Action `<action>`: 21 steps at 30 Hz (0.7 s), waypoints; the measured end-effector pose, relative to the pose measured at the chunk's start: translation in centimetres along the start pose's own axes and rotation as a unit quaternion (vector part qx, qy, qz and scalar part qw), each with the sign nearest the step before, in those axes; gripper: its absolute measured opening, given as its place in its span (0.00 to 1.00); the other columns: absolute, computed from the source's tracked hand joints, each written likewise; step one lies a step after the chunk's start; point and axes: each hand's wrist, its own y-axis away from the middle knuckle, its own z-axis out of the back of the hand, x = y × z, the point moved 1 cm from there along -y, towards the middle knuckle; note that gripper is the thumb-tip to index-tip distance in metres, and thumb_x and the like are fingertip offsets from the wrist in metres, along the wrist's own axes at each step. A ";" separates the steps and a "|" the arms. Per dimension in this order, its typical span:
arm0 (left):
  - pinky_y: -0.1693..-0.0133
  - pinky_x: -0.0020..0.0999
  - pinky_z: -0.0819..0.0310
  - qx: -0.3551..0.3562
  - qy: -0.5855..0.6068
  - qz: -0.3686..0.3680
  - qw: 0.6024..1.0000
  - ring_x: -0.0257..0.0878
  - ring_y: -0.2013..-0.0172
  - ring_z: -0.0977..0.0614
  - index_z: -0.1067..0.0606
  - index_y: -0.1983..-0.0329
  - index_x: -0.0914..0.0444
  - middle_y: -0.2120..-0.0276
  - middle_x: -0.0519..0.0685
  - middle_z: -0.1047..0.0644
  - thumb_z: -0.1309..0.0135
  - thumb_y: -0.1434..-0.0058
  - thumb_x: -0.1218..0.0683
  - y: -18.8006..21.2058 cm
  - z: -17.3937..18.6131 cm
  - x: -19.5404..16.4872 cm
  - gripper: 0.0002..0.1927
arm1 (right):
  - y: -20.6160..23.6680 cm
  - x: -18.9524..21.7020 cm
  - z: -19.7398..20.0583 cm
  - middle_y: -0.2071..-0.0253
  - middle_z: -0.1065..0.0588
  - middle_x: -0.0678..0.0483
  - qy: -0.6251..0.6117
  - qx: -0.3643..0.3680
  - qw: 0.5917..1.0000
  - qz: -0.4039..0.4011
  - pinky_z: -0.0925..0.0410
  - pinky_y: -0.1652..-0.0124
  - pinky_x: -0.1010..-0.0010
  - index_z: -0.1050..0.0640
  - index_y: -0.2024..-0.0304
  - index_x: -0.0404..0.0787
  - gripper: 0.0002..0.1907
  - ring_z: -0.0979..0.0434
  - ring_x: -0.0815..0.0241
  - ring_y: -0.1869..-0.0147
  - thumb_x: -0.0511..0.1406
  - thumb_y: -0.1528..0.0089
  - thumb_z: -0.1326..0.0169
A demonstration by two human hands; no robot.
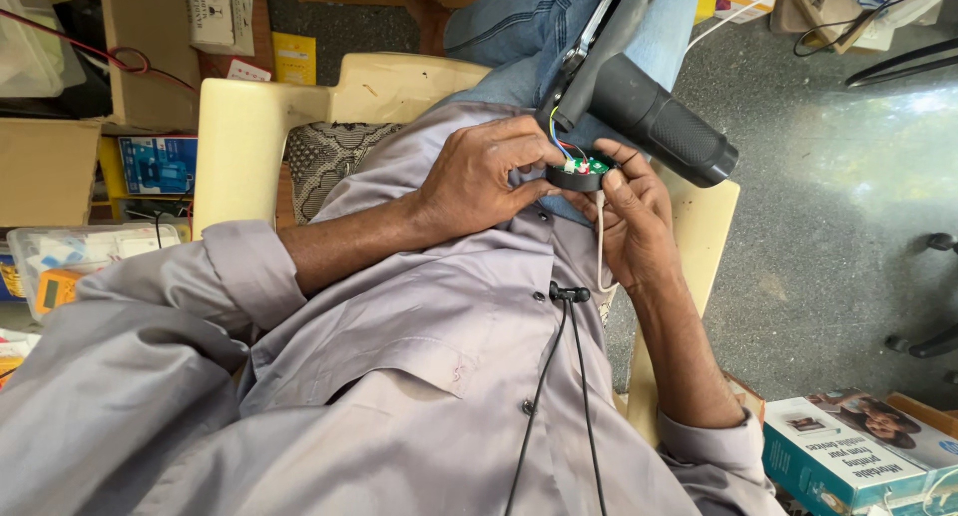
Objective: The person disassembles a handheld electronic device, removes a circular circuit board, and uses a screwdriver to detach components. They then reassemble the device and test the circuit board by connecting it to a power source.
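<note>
Both my hands meet over my lap: left hand (479,177) pinched shut on the small round black housing (576,180), right hand (634,217) cradling its rim, its green circuit board (581,165) light, fragile, best held by the edge.

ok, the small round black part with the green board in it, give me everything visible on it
The round black part is a shallow dark cap, plastic by its look, with a small green circuit board seated in its open top; the board shows white and red spots. Thin wires, blue among them, run up from it toward the black handheld tool lying across the lap. It is held over the grey shirt, open face up, pinched between the left hand and the right hand. Finer board detail is too small to tell.
</note>
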 end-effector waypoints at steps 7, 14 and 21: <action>0.59 0.34 0.22 -0.007 -0.035 -0.048 0.998 0.41 0.60 0.17 0.21 0.51 0.60 0.60 0.46 0.21 0.30 0.43 0.58 0.2 0.2 0.3 0.17 | -0.3 -0.8 0.4 0.40 0.27 0.44 -0.028 0.043 0.999 0.004 0.29 0.35 0.59 0.39 0.31 0.33 0.29 0.23 0.56 0.36 0.38 0.29 0.44; 0.59 0.36 0.22 -0.007 -0.048 -0.058 0.997 0.42 0.60 0.18 0.21 0.54 0.60 0.60 0.47 0.21 0.30 0.46 0.58 0.2 0.1 0.7 0.17 | -0.3 -1.1 0.5 0.40 0.27 0.43 -0.028 0.049 0.998 0.007 0.30 0.34 0.57 0.39 0.30 0.31 0.30 0.23 0.56 0.36 0.38 0.30 0.44; 0.57 0.38 0.24 -0.003 -0.049 -0.064 0.997 0.44 0.58 0.19 0.22 0.54 0.61 0.59 0.48 0.23 0.30 0.46 0.58 0.1 0.2 0.7 0.18 | -0.3 -1.2 0.5 0.39 0.27 0.43 -0.028 0.049 0.998 0.011 0.30 0.33 0.56 0.39 0.30 0.31 0.32 0.24 0.56 0.35 0.38 0.30 0.43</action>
